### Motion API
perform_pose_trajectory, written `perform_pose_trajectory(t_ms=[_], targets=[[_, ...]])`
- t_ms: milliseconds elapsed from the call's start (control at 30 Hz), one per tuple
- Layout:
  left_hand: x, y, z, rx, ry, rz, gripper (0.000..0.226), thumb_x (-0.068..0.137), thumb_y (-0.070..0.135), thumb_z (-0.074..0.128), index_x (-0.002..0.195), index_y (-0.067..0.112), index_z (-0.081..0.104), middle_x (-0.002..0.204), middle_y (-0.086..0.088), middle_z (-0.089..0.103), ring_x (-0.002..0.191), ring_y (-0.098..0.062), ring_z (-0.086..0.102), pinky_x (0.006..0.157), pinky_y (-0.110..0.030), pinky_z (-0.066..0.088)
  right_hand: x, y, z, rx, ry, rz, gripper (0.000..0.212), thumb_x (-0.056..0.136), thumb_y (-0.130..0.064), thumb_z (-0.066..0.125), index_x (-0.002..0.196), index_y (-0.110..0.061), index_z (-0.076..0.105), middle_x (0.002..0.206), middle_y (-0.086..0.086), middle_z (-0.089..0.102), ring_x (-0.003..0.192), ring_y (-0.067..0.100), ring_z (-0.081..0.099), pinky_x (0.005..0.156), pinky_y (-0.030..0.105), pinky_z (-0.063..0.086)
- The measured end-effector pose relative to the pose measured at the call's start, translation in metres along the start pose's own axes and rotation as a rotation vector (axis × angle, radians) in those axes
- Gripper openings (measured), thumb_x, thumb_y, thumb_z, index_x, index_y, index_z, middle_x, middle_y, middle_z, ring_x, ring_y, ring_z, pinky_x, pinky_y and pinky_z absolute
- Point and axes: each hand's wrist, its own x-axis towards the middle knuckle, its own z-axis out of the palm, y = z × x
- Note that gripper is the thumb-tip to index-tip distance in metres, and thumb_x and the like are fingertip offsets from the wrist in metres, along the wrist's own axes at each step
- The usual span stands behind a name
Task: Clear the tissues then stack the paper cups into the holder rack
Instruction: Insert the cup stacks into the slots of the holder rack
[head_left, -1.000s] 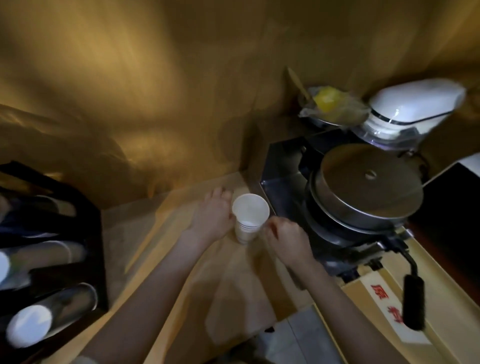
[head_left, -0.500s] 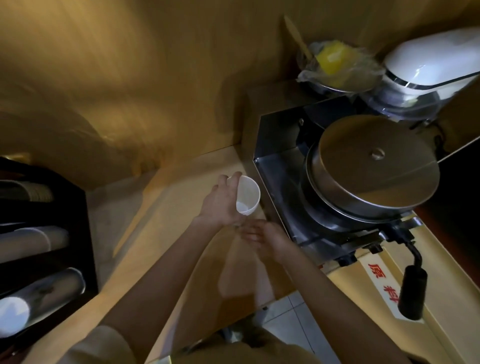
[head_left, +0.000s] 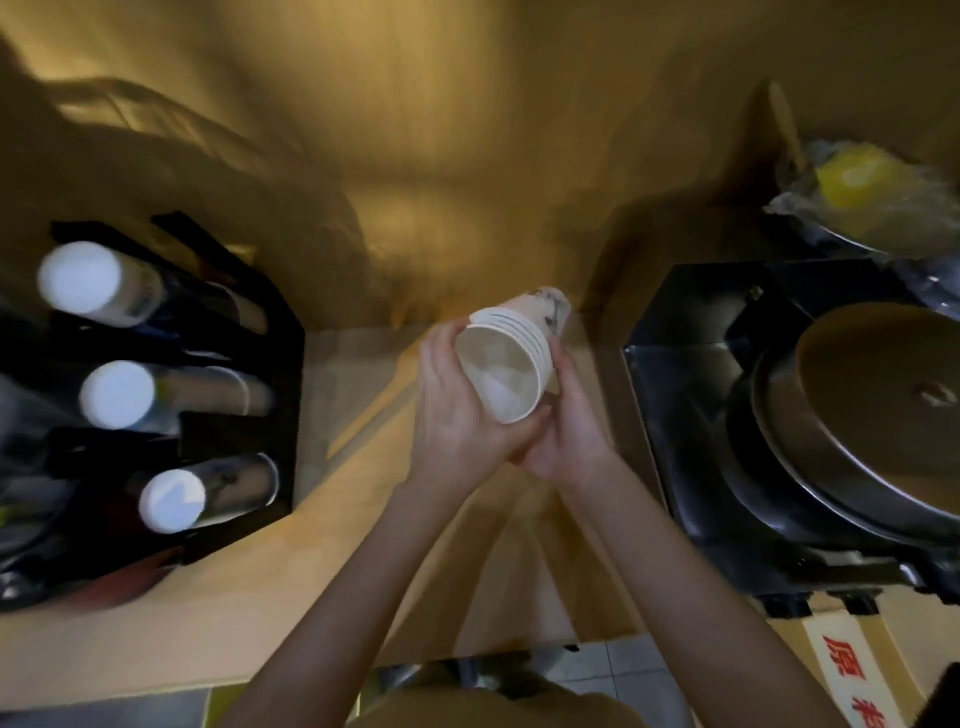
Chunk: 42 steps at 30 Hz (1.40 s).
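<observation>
Your left hand (head_left: 460, 410) and right hand (head_left: 569, 431) meet in front of you, forearms converging. Both hands curl closed, fingers wrapped.

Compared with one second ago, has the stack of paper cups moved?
Yes. The stack of paper cups is lifted off the counter, tilted, held in both hands, farther from the steel machine.

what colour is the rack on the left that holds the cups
Black, seen in the head view: the rack is dark all over, with white cup stacks in it.

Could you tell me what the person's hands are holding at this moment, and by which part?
A nested stack of paper cups, tilted mouth towards the camera. The left hand cups its near side; the right hand supports its far side and rim.
</observation>
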Motion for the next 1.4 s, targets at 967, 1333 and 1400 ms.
perform_pose_trajectory(t_ms=[967,1333,1400], targets=[[-0.081,-0.129,-0.285,-0.064,-0.108,-0.307,0.105,0.046,0.041,0.074,0.141,0.028,0.029,0.127,0.015,0.055,0.114,0.007,0.052,0.083,0.001,0.040,0.042,0.167,0.188,-1.184,-0.397,-0.446,0.083,0.051,-0.026,0.089,0.121,-0.037,0.046,0.122,-0.012,0.060,0.114,0.001,0.056,0.094,0.028,0.051],[-0.083,-0.118,-0.293,0.216,0.242,-0.035,0.047,0.063,0.048,0.065,0.104,0.024,0.061,0.103,0.017,0.058,0.098,0.009,0.054,0.082,-0.008,0.045,0.069,0.207,0.172,-1.498,-0.357,-0.584,0.084,0.070,-0.009,0.070,0.141,-0.027,0.027,0.143,-0.004,0.035,0.132,0.013,0.034,0.106,0.027,0.038],[-0.079,-0.127,-0.288,0.241,0.228,-0.019,0.043,0.065,0.044,0.065,0.100,0.019,0.066,0.104,0.014,0.060,0.098,0.017,0.051,0.080,-0.002,0.042,0.075,0.210,0.168,-1.425,-0.339,-0.461,0.084,0.072,-0.006,0.067,0.141,-0.028,0.025,0.144,-0.002,0.031,0.132,0.013,0.033,0.097,0.015,0.038]])
